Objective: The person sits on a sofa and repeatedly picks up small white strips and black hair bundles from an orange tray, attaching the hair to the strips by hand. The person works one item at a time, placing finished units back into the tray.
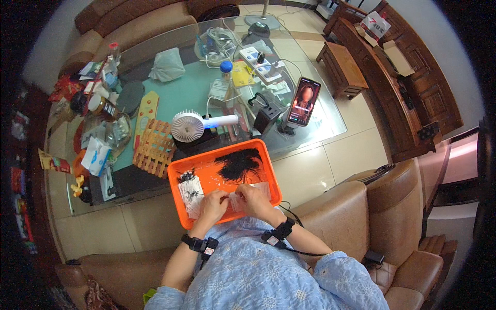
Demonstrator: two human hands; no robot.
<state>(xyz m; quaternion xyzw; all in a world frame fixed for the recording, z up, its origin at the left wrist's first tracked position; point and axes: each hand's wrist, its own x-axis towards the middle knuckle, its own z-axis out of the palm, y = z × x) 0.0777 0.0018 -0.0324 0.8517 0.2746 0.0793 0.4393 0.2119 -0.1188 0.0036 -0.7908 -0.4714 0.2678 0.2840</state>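
Note:
An orange plastic tray [182,219] rests in front of me at the lap. Inside it, a pile of thin black strands [240,164] lies at the far right. A stack of white cards [191,192] with short black strands on top sits at the tray's left side. More pale cards [264,189] lie beyond and beside my right hand. My left hand [214,205] and my right hand [253,200] are close together over the near side of the tray. Fingers on both are pinched. What they pinch is too small to make out.
Beyond the tray, a glass table holds a white handheld fan [188,126], a wooden slatted mat [155,148], a phone [304,102] on a stand, a power strip [261,64] with cables, jars and a pale plastic bag [167,65]. A brown leather sofa [330,217] stands at right.

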